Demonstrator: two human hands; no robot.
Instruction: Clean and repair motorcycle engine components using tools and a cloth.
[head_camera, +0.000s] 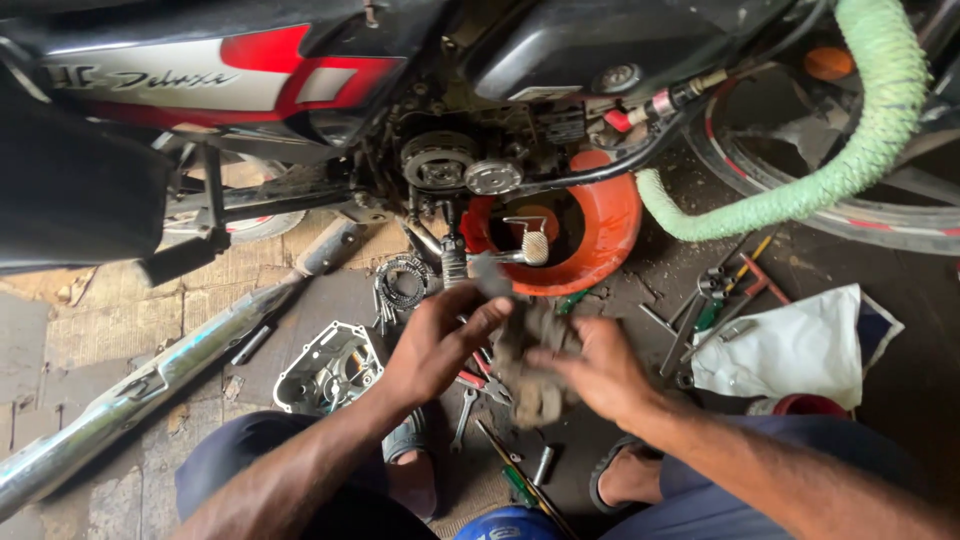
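Centre of frame: we have both hands on a grimy grey rag, held above the floor just below the motorcycle's open engine side. Left hand has its fingers curled loosely round the rag's upper left edge; right hand lies flatter, fingers pressed against the rag's right side. Motion blur hides whether a part sits inside the cloth.

Step, as we judge it: wiping, of the hands or of something small wrapped in the rag. A next move would call for a firm pinch by both hands so the cloth does not slip.

Upper centre: exposed clutch assembly on the engine. Behind it, an orange basin under the crankcase. Lower left of centre: removed engine cover, inside face up on the floor. Left: chrome exhaust pipe running diagonally. Right: white cloth beside scattered hand tools; pale green ribbed hose curving across upper right.

Labels: red and white panel with script lettering on the bike's side, upper left.
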